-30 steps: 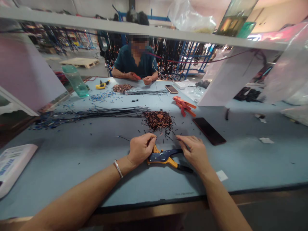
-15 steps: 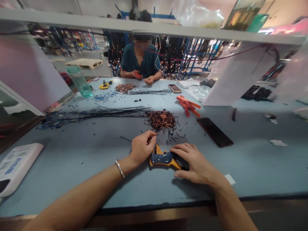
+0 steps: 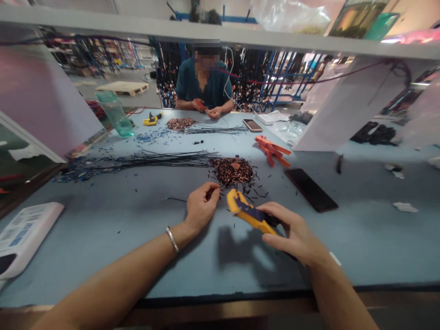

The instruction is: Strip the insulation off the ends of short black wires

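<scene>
My left hand (image 3: 202, 204) is closed in a pinch on a thin black wire (image 3: 174, 199), whose tail sticks out to the left over the table. My right hand (image 3: 294, 231) is wrapped round the handles of a yellow and blue wire stripper (image 3: 252, 214). The stripper is raised off the table, its shadow below it, and its head points up and left, apart from my left hand. Just beyond both hands lies a pile of short black and copper-coloured pieces (image 3: 233, 172). A bundle of long black wires (image 3: 165, 160) stretches left from that pile.
Orange-red clamps (image 3: 271, 150) and a dark phone (image 3: 311, 190) lie to the right. A white device (image 3: 27, 238) stands at the left edge. Across the table a person (image 3: 204, 82) handles a red tool. A green bottle (image 3: 115, 114) stands back left, under a shelf (image 3: 220, 33).
My right hand has closed round the wire stripper and lifted it off the table, tilting its head up. The left hand still pinches the wire, now apart from the tool.
</scene>
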A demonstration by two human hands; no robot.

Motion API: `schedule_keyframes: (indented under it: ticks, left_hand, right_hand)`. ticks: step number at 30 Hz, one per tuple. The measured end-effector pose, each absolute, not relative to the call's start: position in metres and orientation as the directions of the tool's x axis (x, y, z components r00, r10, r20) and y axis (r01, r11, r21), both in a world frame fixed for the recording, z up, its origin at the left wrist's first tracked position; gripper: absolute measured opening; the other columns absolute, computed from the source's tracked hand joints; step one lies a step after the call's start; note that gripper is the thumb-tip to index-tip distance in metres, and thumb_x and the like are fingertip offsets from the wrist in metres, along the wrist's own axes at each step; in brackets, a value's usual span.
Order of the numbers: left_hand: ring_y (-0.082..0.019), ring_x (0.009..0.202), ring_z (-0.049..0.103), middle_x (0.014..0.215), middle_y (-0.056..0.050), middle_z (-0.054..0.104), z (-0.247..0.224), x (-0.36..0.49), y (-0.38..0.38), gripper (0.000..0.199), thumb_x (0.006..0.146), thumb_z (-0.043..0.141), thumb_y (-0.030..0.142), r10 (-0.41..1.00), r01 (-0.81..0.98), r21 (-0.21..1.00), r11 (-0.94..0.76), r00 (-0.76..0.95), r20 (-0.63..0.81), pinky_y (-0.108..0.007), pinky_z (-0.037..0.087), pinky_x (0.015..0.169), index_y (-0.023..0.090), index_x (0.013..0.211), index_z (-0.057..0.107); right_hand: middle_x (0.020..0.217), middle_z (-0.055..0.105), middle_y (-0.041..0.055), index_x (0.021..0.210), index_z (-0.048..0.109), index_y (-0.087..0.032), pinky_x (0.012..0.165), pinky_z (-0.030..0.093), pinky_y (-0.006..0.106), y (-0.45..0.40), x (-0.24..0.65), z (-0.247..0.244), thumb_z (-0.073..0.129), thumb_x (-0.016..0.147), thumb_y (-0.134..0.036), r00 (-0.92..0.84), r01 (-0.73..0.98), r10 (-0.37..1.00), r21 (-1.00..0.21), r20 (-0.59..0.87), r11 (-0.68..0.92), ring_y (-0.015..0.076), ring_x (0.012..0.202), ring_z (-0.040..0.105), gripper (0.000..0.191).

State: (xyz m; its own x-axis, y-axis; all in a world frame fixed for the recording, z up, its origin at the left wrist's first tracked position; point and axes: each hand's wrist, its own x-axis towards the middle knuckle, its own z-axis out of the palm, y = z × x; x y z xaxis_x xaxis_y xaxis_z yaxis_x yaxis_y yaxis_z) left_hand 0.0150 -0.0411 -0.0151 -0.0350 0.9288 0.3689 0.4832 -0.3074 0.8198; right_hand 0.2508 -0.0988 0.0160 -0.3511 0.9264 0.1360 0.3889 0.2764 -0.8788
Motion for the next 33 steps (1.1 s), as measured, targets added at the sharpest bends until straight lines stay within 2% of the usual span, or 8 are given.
schedule_keyframes:
  ticks: [2, 4, 6, 11, 19, 23, 28, 33]
  left_hand:
    - [-0.011, 0.063, 0.056, 0.072, 0.001, 0.066, -0.016, 0.015, -0.041, 0.016, 0.085, 0.055, 0.028, 0.927, 0.491, 0.817, -0.303, -0.047, 0.372, -0.020, 0.044, 0.063, 0.017, 0.084, 0.068]
    - [-0.011, 0.061, 0.055, 0.070, 0.001, 0.066, -0.017, 0.015, -0.042, 0.017, 0.086, 0.055, 0.029, 0.930, 0.493, 0.816, -0.302, -0.037, 0.366, -0.020, 0.043, 0.061, 0.018, 0.087, 0.068]
    - [-0.010, 0.057, 0.053, 0.066, 0.002, 0.065, -0.018, 0.016, -0.043, 0.019, 0.086, 0.054, 0.029, 0.930, 0.501, 0.806, -0.316, -0.004, 0.367, -0.019, 0.041, 0.058, 0.017, 0.087, 0.068]
    - [-0.009, 0.052, 0.048, 0.058, 0.003, 0.060, -0.015, 0.020, -0.049, 0.018, 0.084, 0.053, 0.026, 0.924, 0.567, 0.751, -0.338, 0.047, 0.381, -0.020, 0.038, 0.055, 0.016, 0.080, 0.067]
    - [-0.009, 0.049, 0.047, 0.057, 0.003, 0.058, -0.011, 0.022, -0.053, 0.018, 0.082, 0.052, 0.027, 0.914, 0.552, 0.749, -0.366, 0.065, 0.400, -0.020, 0.037, 0.053, 0.016, 0.077, 0.066]
    - [-0.009, 0.049, 0.043, 0.054, 0.003, 0.053, -0.008, 0.024, -0.055, 0.019, 0.082, 0.051, 0.027, 0.919, 0.456, 0.804, -0.380, 0.090, 0.384, -0.019, 0.036, 0.050, 0.015, 0.071, 0.062]
    - [-0.008, 0.050, 0.043, 0.056, 0.004, 0.052, -0.002, 0.026, -0.058, 0.020, 0.084, 0.054, 0.030, 0.923, 0.291, 0.880, -0.376, 0.206, 0.326, -0.018, 0.036, 0.049, 0.014, 0.074, 0.062]
    - [-0.009, 0.050, 0.042, 0.054, 0.003, 0.050, -0.003, 0.025, -0.056, 0.040, 0.082, 0.058, 0.053, 0.924, 0.103, 0.947, -0.304, 0.272, 0.267, -0.020, 0.037, 0.048, 0.014, 0.073, 0.062]
  right_hand:
    - [0.100, 0.067, 0.0098, 0.109, 0.063, -0.018, 0.078, 0.053, 0.039, -0.099, 0.252, 0.014, 0.063, 0.072, -0.036, -0.346, 0.087, 0.937, -0.993, 0.042, 0.077, 0.0272, 0.088, 0.065, 0.041]
    - [0.097, 0.069, 0.0134, 0.108, 0.063, -0.015, 0.075, 0.055, 0.043, -0.099, 0.249, 0.010, 0.058, 0.074, -0.042, -0.388, -0.185, 0.921, -0.977, -0.024, -0.103, 0.0287, 0.083, 0.067, 0.044]
    - [0.095, 0.069, 0.0161, 0.108, 0.062, -0.014, 0.073, 0.056, 0.046, -0.099, 0.242, 0.007, 0.051, 0.077, -0.046, -0.431, -0.308, 0.901, -0.929, -0.056, -0.205, 0.0290, 0.080, 0.068, 0.046]
    - [0.102, 0.066, 0.0163, 0.115, 0.055, -0.017, 0.073, 0.056, 0.045, -0.101, 0.229, 0.004, 0.053, 0.074, -0.047, -0.492, -0.298, 0.867, -0.922, -0.073, -0.247, 0.0276, 0.085, 0.067, 0.051]
    - [0.109, 0.064, 0.0137, 0.112, 0.059, -0.018, 0.075, 0.054, 0.044, -0.105, 0.230, 0.004, 0.062, 0.063, -0.026, -0.511, -0.385, 0.856, -0.868, -0.081, -0.312, 0.0290, 0.092, 0.065, 0.050]
    - [0.102, 0.066, 0.0111, 0.107, 0.061, -0.018, 0.072, 0.054, 0.039, -0.104, 0.228, 0.005, 0.064, 0.067, -0.029, -0.468, -0.299, 0.879, -0.919, -0.092, -0.255, 0.0265, 0.085, 0.064, 0.041]
    - [0.091, 0.066, 0.0068, 0.103, 0.062, -0.017, 0.074, 0.052, 0.036, -0.103, 0.230, 0.009, 0.062, 0.074, -0.034, -0.431, 0.005, 0.902, -1.000, 0.025, 0.030, 0.0248, 0.082, 0.062, 0.034]
    - [0.116, 0.063, 0.0108, 0.124, 0.052, -0.020, 0.091, 0.049, 0.042, -0.106, 0.225, 0.011, 0.058, 0.075, -0.020, -0.371, 0.378, 0.886, -0.827, 0.276, 0.416, 0.0282, 0.104, 0.062, 0.050]
